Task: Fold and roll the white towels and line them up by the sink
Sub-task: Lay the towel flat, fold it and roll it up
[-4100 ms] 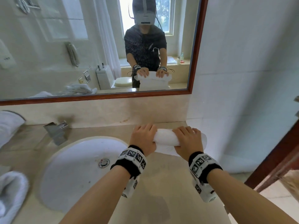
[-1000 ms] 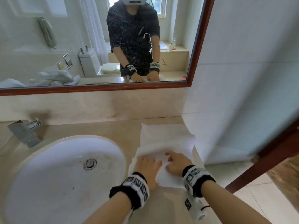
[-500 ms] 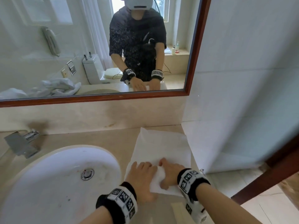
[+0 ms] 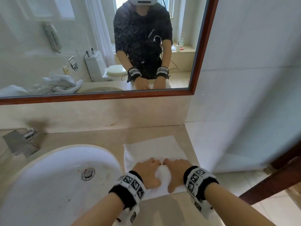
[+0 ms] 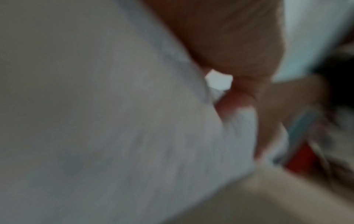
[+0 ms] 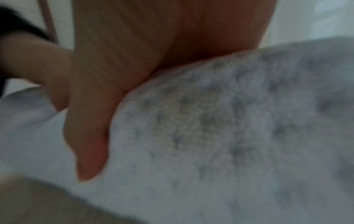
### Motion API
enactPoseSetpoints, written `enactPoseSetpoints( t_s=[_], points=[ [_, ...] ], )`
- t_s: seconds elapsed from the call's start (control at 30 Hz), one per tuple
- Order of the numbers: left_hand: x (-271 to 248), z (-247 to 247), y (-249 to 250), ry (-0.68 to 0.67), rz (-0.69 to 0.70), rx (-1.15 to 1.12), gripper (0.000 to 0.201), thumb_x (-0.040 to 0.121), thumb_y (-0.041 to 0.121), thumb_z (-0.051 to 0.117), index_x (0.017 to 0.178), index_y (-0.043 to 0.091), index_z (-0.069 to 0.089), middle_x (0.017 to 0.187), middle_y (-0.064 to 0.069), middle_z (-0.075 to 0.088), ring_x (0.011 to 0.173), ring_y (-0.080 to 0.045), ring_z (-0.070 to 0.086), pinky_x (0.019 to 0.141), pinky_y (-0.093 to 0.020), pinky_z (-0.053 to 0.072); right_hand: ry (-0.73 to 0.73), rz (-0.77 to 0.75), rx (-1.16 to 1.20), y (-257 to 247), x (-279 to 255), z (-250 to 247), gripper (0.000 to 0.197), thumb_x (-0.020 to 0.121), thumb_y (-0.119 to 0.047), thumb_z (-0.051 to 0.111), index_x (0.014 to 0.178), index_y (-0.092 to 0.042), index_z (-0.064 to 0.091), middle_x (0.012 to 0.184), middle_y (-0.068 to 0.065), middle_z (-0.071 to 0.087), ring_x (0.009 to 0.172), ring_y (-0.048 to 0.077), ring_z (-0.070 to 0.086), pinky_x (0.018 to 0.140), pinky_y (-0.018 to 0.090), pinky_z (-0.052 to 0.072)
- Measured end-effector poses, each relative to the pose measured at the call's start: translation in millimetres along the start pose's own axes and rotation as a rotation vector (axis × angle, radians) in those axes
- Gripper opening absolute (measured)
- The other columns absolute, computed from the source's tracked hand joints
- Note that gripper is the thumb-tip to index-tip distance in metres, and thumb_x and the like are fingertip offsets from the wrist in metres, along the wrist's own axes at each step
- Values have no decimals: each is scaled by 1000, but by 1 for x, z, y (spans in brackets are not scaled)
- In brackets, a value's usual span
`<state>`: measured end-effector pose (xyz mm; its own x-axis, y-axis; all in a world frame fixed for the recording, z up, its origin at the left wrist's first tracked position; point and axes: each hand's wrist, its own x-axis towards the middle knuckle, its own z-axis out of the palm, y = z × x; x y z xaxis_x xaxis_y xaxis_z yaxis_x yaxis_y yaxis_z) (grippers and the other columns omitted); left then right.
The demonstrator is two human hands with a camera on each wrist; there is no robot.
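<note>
A white towel [image 4: 151, 149] lies folded flat on the beige counter [image 4: 91, 137], right of the sink [image 4: 48, 176]. Both hands sit side by side on its near end. My left hand [image 4: 146, 172] and right hand [image 4: 176, 171] curl over a raised bunch of the cloth, with thumbs at its near side. In the left wrist view a fingertip [image 5: 235, 103] digs into the towel [image 5: 114, 121]. The right wrist view is blurred and shows the thumb [image 6: 90, 136] lying against the towel [image 6: 229, 136].
A chrome faucet [image 4: 21, 144] stands at the back left of the basin. The white wall [image 4: 244, 95] closes the counter on the right, with a dark door frame [image 4: 276, 180] beyond. The mirror [image 4: 97, 46] reflects crumpled white towels [image 4: 60, 85].
Four seconds ago both hands held a rolled towel near the back wall. Half a second ago they pressed flat on the spread towel; now the fingers curl over its near end, which has risen into a bunch.
</note>
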<state>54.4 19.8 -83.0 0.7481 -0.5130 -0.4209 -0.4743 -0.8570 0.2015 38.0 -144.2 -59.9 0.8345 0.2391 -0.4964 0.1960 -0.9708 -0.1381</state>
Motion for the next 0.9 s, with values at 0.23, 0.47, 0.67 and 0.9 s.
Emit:
enactPoseSetpoints(
  t_s=[0.23,0.47,0.67,0.9],
  points=[
    [-26,8,3,106,-139,230,88,76,42,59,146,27,8,138,-8,36,119,-32,41,103,-47,31,-97,-31,54,-14,22,-20,95,53,-53,78,133,-29,32,132,-5,49,120,21,50,97,40,45],
    [8,-38,-36,-67,-134,-253,73,54,22,74,123,32,52,119,5,61,111,-20,57,88,-32,51,124,-123,-251,-7,19,-4,94,71,-40,70,145,-29,14,139,1,38,127,26,40,102,47,32],
    [-11,-16,-8,182,-63,265,87,78,36,58,148,23,8,154,-7,15,142,-29,16,114,-55,11,-157,-40,133,-1,40,-42,67,66,-44,74,124,-25,47,122,-1,58,107,21,56,89,32,45],
    [14,-12,-27,373,-59,226,66,46,51,79,106,27,64,95,6,69,89,-19,67,100,-45,38,-107,-39,221,-2,39,-36,102,69,-49,76,148,-23,17,147,1,35,133,23,38,107,39,35]
  ],
)
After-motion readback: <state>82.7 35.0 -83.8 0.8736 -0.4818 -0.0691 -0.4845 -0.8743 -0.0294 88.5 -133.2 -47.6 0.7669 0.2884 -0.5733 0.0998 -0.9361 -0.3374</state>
